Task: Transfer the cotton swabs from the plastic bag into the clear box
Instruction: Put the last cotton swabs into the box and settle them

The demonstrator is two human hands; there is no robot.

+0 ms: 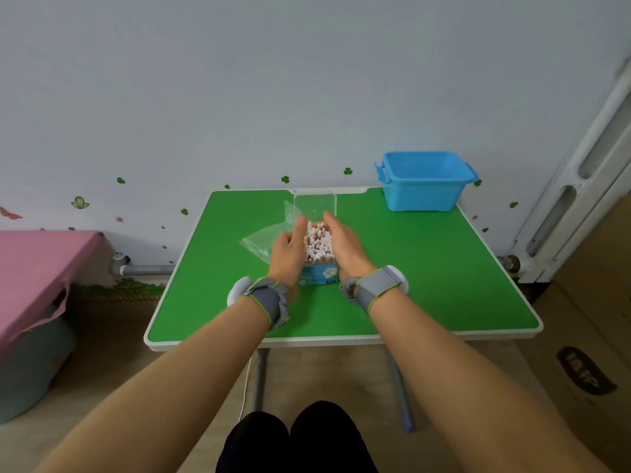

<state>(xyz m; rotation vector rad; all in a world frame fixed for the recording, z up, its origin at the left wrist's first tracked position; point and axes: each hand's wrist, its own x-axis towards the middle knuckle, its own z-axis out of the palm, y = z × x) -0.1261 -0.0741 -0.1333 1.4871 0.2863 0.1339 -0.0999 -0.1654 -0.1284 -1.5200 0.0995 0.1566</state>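
Note:
A clear box point(319, 275) with a blue label stands mid-table, its hinged lid point(314, 206) raised behind it. Cotton swabs point(318, 244) with pale pink tips stand packed upright inside. My left hand point(289, 251) lies against the box's left side, thumb up along the swabs. Against the right side lies my right hand point(343, 245), its thumb reaching toward the lid. How the hidden fingers of either hand lie does not show. The clear plastic bag point(264, 235) lies crumpled and flat on the table just left of the box, partly behind my left hand.
The green table point(426, 268) has a white rim. A blue open tub point(425, 180) sits at its back right corner. A pink-covered surface point(37, 268) stands to the left, a radiator point(577, 186) and cardboard boxes point(597, 336) to the right.

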